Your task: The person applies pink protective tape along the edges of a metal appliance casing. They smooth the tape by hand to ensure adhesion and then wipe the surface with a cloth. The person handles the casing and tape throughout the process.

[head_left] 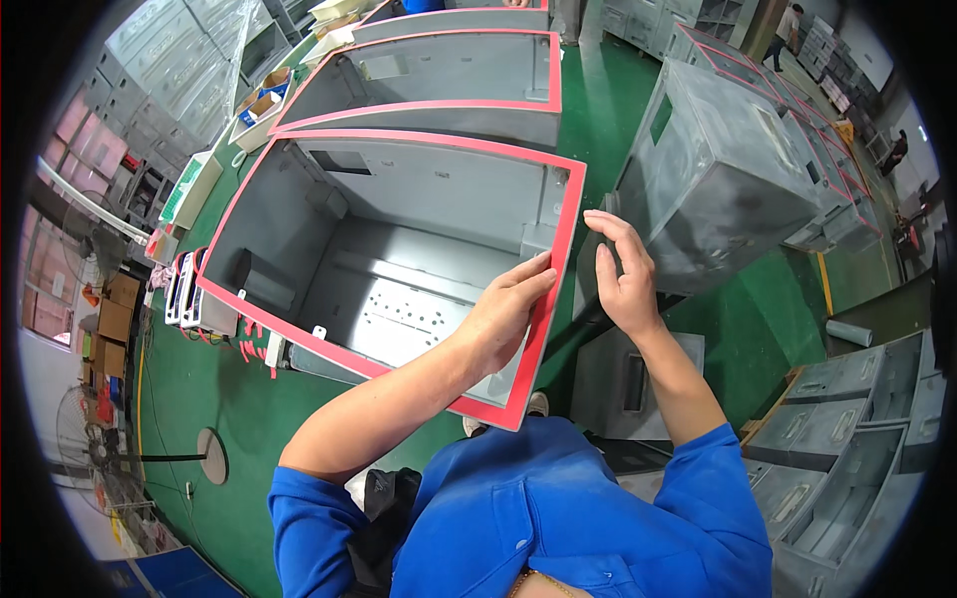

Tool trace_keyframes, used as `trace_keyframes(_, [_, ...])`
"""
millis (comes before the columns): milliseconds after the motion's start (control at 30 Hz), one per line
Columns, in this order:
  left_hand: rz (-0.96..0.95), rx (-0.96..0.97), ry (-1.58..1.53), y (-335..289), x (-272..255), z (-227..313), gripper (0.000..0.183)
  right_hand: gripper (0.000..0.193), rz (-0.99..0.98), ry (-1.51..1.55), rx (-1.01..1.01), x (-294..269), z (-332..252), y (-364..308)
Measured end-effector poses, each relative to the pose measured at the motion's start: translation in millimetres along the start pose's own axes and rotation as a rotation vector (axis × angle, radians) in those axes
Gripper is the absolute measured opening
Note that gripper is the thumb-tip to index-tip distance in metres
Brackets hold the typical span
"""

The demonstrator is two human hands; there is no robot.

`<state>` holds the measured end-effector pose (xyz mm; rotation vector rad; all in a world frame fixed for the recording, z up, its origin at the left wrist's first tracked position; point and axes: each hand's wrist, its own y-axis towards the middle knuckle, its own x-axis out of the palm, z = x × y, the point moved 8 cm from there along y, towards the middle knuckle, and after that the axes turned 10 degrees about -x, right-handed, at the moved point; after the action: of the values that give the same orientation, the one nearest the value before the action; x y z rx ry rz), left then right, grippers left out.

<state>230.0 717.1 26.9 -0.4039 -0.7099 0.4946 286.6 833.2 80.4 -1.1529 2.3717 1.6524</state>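
Note:
In front of me a grey metal cabinet (379, 234) lies with its open side up, a pink strip (439, 145) running round its rim. My left hand (510, 304) reaches across to the right side of that rim. Its fingers are pressed together over the pink edge; its thumb is hard to see. Just outside the same edge, my right hand (626, 271) is raised with fingers bent and the thumb apart, and nothing shows in it. A window cutout and rows of small holes show in the cabinet's walls and floor.
More pink-rimmed cabinets (449, 75) stand beyond. To the right is a tall grey metal cabinet (713, 169), with a smaller box (638, 384) below it. Grey cabinets (837, 439) are stacked at lower right. At left are bins (191, 187) and a standing fan (90, 439).

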Motion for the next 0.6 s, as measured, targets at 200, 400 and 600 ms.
trace_keyframes(200, [-0.003,0.027,0.008,-1,4,1,0.045,0.038,-0.154,-0.181,-0.234,13,-22,10])
trace_keyframes(400, [0.042,0.041,0.042,-3,2,1,0.048,0.042,-0.284,-0.303,-0.401,33,-28,-7])
trace_keyframes(600, [0.212,0.168,0.244,-19,-17,11,0.05,0.039,-0.362,-0.317,-0.398,29,-49,-2])
